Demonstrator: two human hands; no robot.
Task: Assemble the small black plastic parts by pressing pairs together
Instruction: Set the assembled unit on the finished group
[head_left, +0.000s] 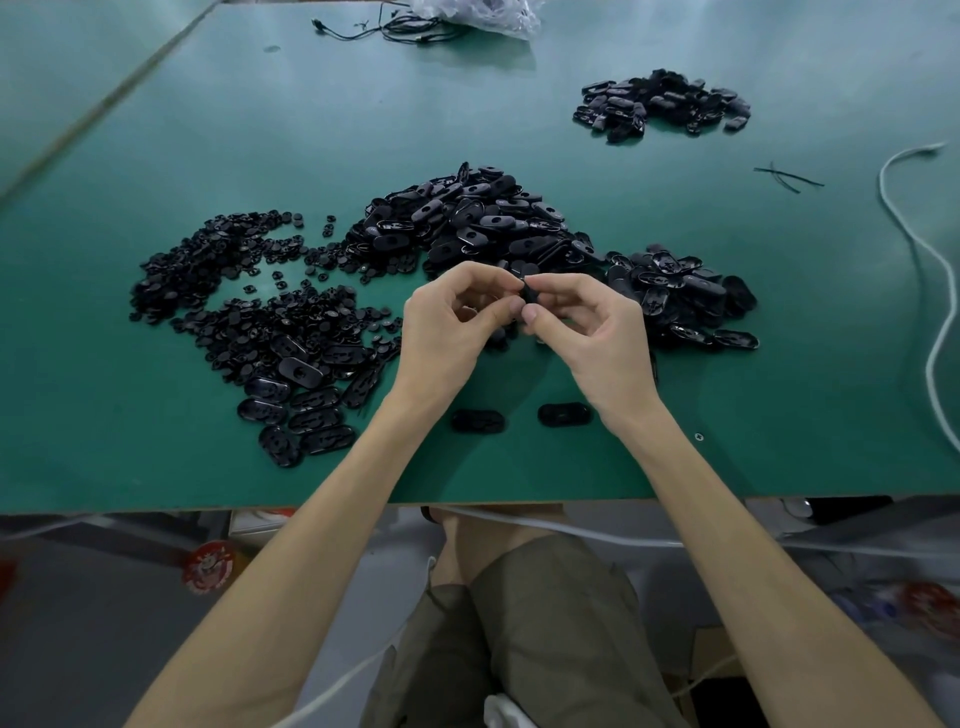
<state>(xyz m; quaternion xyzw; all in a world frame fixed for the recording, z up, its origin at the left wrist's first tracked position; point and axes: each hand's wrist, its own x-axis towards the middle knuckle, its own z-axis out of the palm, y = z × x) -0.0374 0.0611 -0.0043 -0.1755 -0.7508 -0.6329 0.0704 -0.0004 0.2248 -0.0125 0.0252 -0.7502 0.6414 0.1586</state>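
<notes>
The left hand (447, 325) and right hand (597, 332) are meeting fingertip to fingertip, both pinching one small black part (530, 297) above the table (779, 415). Oval shells (478, 218) are lying heaped at 12 o'clock, small round pieces (234, 280) at 9 o'clock, two loose ovals (478, 421) at 6 o'clock

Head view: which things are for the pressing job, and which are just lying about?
Job: held part, left hand, right hand, button heap, oval heap, far heap.
Lying about: white cord, black cables, plastic bag.
</notes>
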